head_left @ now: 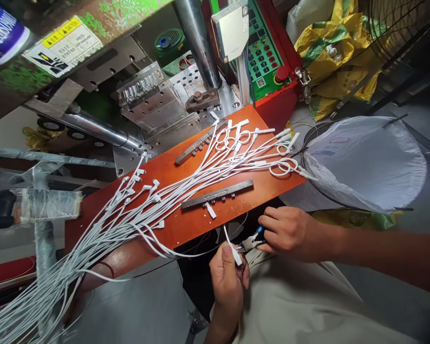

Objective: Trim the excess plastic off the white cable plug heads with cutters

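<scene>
Below the board's front edge, my left hand [230,276] pinches a white cable connector [235,256] between thumb and fingers, its short cable rising toward the board. My right hand [284,232] is closed round blue-handled pliers [251,242]. The metal jaws point left and reach the connector in my left hand; whether they bite on it I cannot tell. Just above, a dark metal bar [218,193] with small pegs lies on the orange board [197,228], a loose white connector [210,210] beside it. A bundle of white cables [186,191] runs across the board.
Behind the board stands a press with a metal mould block [146,95]. A second metal bar [195,149] lies near it. At the right are a green control panel [265,57] with a red button, and a hooped white bag [365,162]. A wrapped frame [45,210] stands left.
</scene>
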A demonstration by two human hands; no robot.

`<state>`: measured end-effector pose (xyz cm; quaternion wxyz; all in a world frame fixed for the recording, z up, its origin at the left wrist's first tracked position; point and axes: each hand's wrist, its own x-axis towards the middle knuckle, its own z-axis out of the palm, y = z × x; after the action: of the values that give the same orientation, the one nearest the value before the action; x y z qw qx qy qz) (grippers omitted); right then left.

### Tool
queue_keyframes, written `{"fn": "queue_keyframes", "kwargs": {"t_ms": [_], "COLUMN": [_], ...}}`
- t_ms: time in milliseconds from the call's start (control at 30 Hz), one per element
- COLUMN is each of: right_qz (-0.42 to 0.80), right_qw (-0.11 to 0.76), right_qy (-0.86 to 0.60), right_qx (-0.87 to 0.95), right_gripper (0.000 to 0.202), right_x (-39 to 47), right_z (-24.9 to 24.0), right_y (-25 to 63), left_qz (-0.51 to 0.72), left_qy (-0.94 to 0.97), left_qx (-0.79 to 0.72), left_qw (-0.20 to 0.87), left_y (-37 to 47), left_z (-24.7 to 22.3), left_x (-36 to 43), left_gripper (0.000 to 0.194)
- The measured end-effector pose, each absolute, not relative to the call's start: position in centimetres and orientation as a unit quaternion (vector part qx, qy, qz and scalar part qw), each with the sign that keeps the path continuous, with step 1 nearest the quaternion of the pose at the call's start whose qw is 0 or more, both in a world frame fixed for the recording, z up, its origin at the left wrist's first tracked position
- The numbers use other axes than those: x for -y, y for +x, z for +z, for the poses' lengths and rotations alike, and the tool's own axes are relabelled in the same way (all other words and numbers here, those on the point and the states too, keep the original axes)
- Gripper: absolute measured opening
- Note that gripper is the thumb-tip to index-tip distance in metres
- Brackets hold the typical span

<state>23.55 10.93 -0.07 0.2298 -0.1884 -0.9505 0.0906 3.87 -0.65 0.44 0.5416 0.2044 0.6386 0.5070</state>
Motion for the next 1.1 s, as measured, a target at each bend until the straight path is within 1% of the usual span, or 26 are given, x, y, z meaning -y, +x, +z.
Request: {"fn": "queue_keyframes", "kwargs": {"t_ms": [233,400,567,767,933,1100], "right_qz": [0.096,0.08,0.081,0.086,0.102,0.123], "right_qw": [0.227,0.242,0.238,0.233,0.231,0.223], "right_qy": [-0.176,-0.224,-0.251,-0.307,-0.259,-0.22], "right_qx": [0.953,0.941,0.935,0.919,0.932,0.942], "right_gripper": [0.053,0.053,0.049,0.041,0.042,0.039], "right_x": [-10.9,-10.2,-9.0,-7.7,-9.0,-10.3], "right_z": [-0.2,-0.1,-0.4,-0.6,-0.5,0.4], "right_y": [23.7,23.3,22.8,22.3,22.4,22.4], "left_qz": [0.507,0.516,0.51,0.515,0.506,0.501], "left_qy": [0.191,0.186,0.191,0.233,0.223,0.235], "left_qx": [-0.638,-0.646,-0.647,-0.675,-0.65,-0.632], "left_qw": [0.547,0.531,0.534,0.475,0.52,0.542], "left_y": [4.0,3.9,3.7,3.6,3.4,2.8], "left_z": [0.5,0.5,0.3,-0.7,-0.3,0.1], "left_x": [0.9,0.7,0.8,1.5,1.3,1.4], "left_gripper": [0.064,0.065,0.066,0.064,0.065,0.067]}}
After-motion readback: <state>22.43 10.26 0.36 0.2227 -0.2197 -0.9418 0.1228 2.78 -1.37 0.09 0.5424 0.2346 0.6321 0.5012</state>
